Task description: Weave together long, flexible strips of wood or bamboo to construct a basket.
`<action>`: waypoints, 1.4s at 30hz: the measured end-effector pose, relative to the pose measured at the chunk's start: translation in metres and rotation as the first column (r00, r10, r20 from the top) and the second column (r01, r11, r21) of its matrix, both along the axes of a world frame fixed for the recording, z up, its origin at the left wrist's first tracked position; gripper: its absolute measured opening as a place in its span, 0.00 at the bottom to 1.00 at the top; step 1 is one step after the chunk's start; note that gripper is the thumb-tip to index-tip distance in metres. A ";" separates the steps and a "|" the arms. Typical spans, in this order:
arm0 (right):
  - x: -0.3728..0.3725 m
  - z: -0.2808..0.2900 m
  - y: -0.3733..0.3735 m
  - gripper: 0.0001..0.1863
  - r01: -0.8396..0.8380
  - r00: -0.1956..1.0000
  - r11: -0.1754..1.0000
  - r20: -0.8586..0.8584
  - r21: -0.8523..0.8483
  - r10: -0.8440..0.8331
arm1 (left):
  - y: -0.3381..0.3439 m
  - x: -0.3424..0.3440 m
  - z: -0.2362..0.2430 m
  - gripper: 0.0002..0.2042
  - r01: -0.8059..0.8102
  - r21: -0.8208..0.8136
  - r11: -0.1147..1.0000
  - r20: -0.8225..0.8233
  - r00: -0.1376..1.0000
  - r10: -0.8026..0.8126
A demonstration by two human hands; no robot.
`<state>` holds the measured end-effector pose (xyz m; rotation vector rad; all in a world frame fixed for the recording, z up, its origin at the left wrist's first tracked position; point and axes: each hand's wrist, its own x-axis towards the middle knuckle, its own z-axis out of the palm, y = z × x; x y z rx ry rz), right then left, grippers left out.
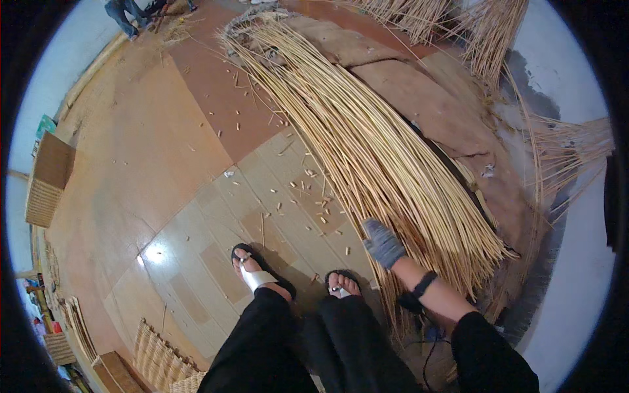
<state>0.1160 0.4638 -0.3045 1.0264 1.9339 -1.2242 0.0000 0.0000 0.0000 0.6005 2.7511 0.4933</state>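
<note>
My right hand (383,243), in a grey knitted glove, reaches down to the left edge of a long bundle of thin yellow-brown canes (367,137). It lies over the canes, and I cannot tell whether its fingers are closed round any of them. A black band (425,283) circles the wrist, and the forearm comes in from the lower right in a black sleeve (488,354). My left hand is out of view. The bundle fans across the floor from the far middle toward the near right.
Short cane offcuts (321,211) litter the floor left of the bundle. Brown sacking (426,92) lies along its right side, near the wall (570,262). More canes (491,39) lean at the far right. Woven panels (160,357) are near left; a person's legs (124,16) show far left.
</note>
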 end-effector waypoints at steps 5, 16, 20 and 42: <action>-0.074 -0.059 -0.009 0.46 -0.207 0.965 0.722 0.016 0.661 0.262 | -0.009 -0.006 -0.008 0.27 -0.023 0.022 1.000 0.020 1.000 0.022; -0.064 -0.085 0.010 0.60 -0.348 0.927 0.731 0.331 0.587 0.176 | -0.028 -0.013 -0.015 0.27 -0.099 0.060 0.993 0.116 0.989 0.091; -0.077 -0.142 -0.032 0.49 0.162 0.987 0.981 -0.032 0.106 -0.160 | -0.030 -0.012 -0.015 0.27 -0.058 0.069 0.996 0.098 0.994 0.052; 0.276 0.090 -0.104 0.14 -0.229 0.973 0.905 0.057 0.357 0.224 | -0.356 0.068 -0.074 0.17 -0.631 -0.017 0.776 -0.696 0.565 0.444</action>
